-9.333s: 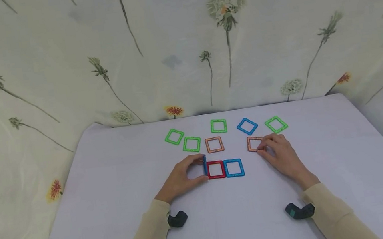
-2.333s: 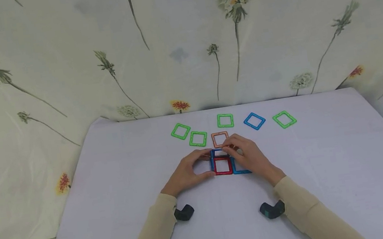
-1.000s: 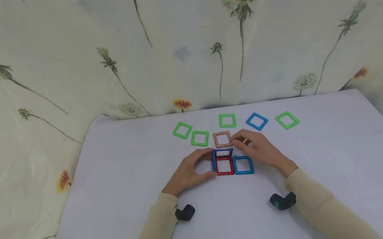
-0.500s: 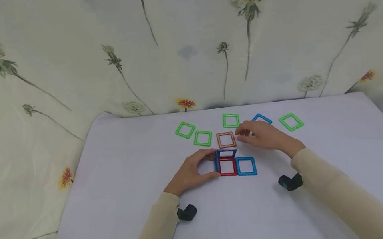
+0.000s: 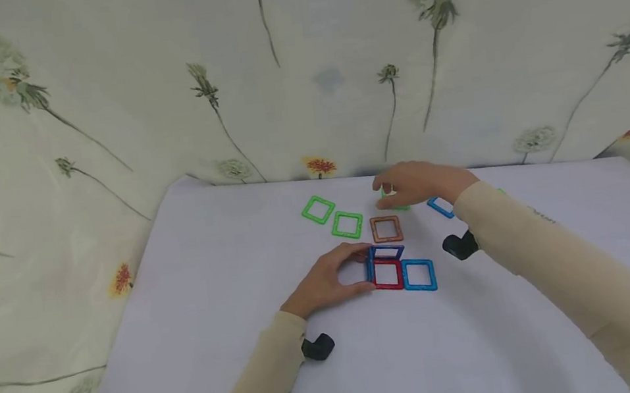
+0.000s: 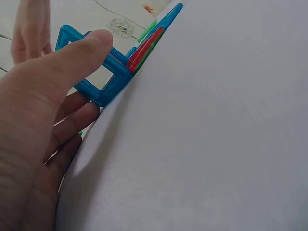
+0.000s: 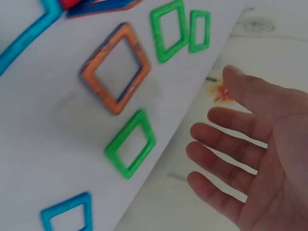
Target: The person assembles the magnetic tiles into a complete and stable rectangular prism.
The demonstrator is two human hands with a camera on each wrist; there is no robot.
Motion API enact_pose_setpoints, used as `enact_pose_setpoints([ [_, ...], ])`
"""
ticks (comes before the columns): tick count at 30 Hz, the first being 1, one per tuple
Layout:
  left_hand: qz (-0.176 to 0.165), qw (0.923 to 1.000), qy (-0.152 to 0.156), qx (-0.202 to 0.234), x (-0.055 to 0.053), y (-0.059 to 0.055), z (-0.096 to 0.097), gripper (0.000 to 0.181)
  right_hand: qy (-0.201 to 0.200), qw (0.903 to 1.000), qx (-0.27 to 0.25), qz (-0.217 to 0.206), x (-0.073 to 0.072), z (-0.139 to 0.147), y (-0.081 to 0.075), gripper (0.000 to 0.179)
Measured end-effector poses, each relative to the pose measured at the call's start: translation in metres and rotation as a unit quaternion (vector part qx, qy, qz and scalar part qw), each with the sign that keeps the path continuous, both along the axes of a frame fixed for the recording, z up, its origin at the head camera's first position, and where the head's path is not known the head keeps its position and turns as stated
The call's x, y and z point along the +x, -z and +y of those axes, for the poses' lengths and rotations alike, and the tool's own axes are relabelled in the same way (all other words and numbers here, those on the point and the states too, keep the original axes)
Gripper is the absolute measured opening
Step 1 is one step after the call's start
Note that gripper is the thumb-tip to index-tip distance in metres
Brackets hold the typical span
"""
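My left hand (image 5: pixel 326 281) pinches an upright blue magnetic tile (image 6: pixel 120 77) between thumb and fingers, at the left edge of a flat red magnetic tile (image 5: pixel 389 287). Behind the red one stands another tile (image 5: pixel 387 247), tilted back, dark blue on the face towards me; its orange side shows in the right wrist view. A flat blue tile (image 5: pixel 421 288) adjoins the red one on the right. My right hand (image 5: pixel 411 182) is over the far green tile (image 5: pixel 403 208), partly hiding it. In the right wrist view its fingers are spread, loosely bent and hold nothing.
An orange tile (image 5: pixel 388 239) lies just behind the standing one. Two green tiles, one farther left (image 5: pixel 324 200) and one nearer (image 5: pixel 347 236), lie at the back left. A blue tile (image 5: pixel 440 210) and a green tile (image 5: pixel 501 190) are partly covered by my right arm.
My right hand took the right-hand orange tile and stood it behind the red one. Since letting go, it has moved back over the far green tile. My left hand keeps its grip.
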State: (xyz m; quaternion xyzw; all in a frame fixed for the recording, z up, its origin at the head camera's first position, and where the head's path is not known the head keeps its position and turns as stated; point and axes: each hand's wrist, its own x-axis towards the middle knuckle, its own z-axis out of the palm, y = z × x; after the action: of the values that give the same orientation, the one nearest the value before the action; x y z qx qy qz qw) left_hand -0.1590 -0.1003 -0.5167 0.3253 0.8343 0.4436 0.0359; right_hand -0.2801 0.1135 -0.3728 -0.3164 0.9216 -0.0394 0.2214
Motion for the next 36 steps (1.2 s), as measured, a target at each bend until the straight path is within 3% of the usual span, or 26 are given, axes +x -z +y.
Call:
enact_pose_setpoints([
  [5, -0.006, 1.0000, -0.006, -0.004, 0.001, 0.002, 0.001, 0.070, 0.006, 1.0000, 0.006, 0.003, -0.009, -0.033, -0.003, 0.056],
  [12, -0.001, 1.0000, -0.008, -0.001, 0.003, 0.003, 0.003, 0.069, 0.011, 0.9995, 0.016, -0.027, -0.013, -0.063, 0.010, 0.061],
  [19, 0.003, 1.0000, -0.006, 0.002, 0.001, 0.001, 0.002, 0.070, -0.075, 0.9948, 0.020, -0.066, -0.013, -0.074, 0.031, 0.048],
  [22, 0.006, 1.0000, -0.004, -0.003, 0.001, 0.001, 0.000, 0.070, -0.070, 0.9944, 0.023, -0.076, -0.014, -0.076, 0.039, 0.049],
  [28, 0.000, 0.9999, -0.007, -0.010, 0.002, 0.000, -0.001, 0.071, -0.061, 0.9970, -0.002, -0.048, -0.023, -0.080, 0.054, 0.046],
  [36, -0.001, 1.0000, -0.001, -0.004, 0.001, 0.001, -0.002, 0.071, -0.064, 0.9979, 0.006, 0.002, -0.031, -0.080, 0.059, 0.035],
])
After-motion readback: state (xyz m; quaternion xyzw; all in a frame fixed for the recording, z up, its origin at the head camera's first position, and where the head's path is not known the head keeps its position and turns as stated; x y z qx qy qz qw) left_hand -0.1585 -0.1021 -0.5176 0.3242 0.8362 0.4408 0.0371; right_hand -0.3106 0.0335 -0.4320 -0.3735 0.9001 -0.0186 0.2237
